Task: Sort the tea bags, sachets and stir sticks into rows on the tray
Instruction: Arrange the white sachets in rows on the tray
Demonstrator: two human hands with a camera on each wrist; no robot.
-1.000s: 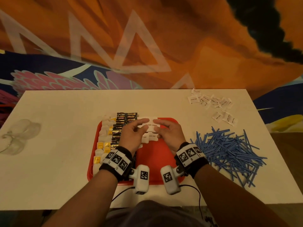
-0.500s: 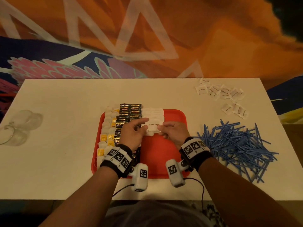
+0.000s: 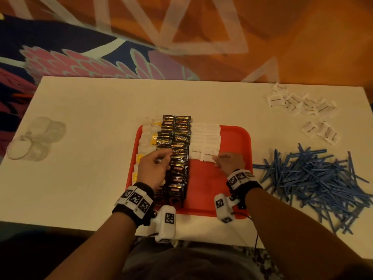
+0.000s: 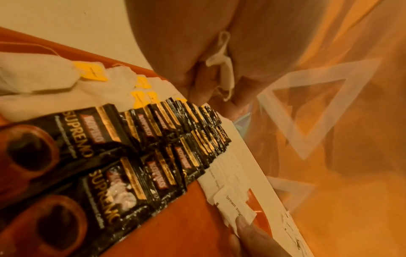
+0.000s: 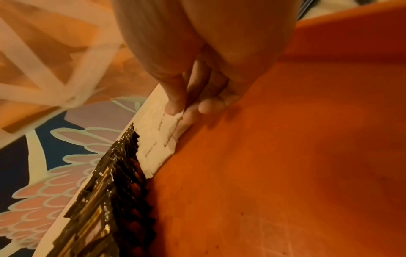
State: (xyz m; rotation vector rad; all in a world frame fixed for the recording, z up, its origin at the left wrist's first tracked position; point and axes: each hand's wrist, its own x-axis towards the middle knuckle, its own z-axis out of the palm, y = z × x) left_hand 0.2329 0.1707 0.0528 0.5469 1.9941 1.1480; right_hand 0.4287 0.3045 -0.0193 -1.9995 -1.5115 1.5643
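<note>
Fingertips [image 5: 175, 106] of right hand [image 3: 230, 161] pinch the nearest brown-sugar sachet [image 3: 209, 156] on the tray [image 3: 236, 138] — left hand [image 3: 153, 166] loosely curled, seemingly clutching a tea bag [image 4: 224, 57] — sachet row underway; fetch loose sachets [image 3: 302, 106] next.

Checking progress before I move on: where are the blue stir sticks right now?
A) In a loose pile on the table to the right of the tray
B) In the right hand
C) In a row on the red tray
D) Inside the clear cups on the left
A: the blue stir sticks lie heaped on the table beside the red tray, none of them on it.
</note>
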